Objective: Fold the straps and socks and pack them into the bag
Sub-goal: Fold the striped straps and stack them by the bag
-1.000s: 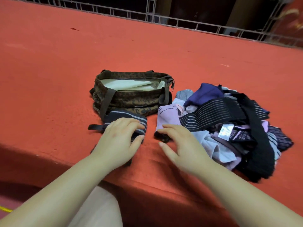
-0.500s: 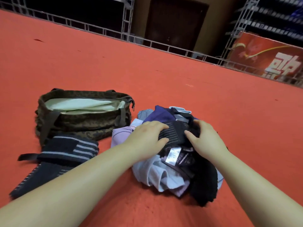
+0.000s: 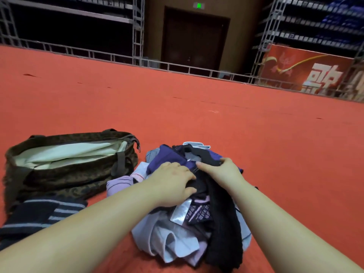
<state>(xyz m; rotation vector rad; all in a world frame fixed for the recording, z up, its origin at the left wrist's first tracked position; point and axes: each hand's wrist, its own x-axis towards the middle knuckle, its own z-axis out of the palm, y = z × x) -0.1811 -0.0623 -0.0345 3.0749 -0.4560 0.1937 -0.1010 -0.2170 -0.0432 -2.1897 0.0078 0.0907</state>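
Both hands are working in the pile of socks and straps [image 3: 189,219] lying on the red carpet [image 3: 197,115]. The left hand [image 3: 173,183] is lying palm down on top of the heap, its fingers curling over and into a black strap [image 3: 222,223] at the middle; how firmly it is gripping cannot be told, since the fingertips are sinking into the cloth. The right hand [image 3: 222,170] is resting just beside it, its fingers bending around dark fabric at the far side of the pile and its thumb pointing toward the left hand. A dark blue sock [image 3: 169,160] is showing just beyond the left hand's knuckles. The brown patterned bag [image 3: 65,174] is sitting open to the left of the pile, its pale lining showing. A folded dark strap with light stripes [image 3: 39,215] is lying in front of the bag, near the left forearm.
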